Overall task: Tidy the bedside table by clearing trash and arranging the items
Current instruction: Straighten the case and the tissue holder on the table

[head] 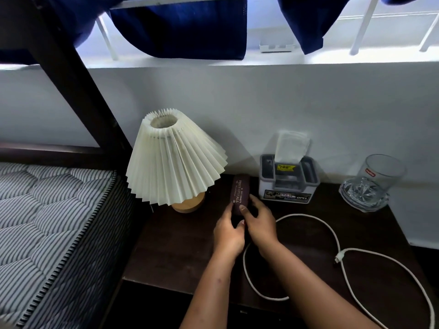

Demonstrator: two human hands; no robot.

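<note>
**Both hands on the case**

Cable (332, 236) loops across the table (175, 248), right of the lamp (174, 160). Left hand (229, 233) and right hand (260, 224) curl loosely around the maroon, white-lettered case (240, 188), just right of the lamp, fingertips touching its near end.

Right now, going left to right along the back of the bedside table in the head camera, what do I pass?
Pleated lamp → maroon glasses case, held by both hands → tissue box → empty glass.
</note>
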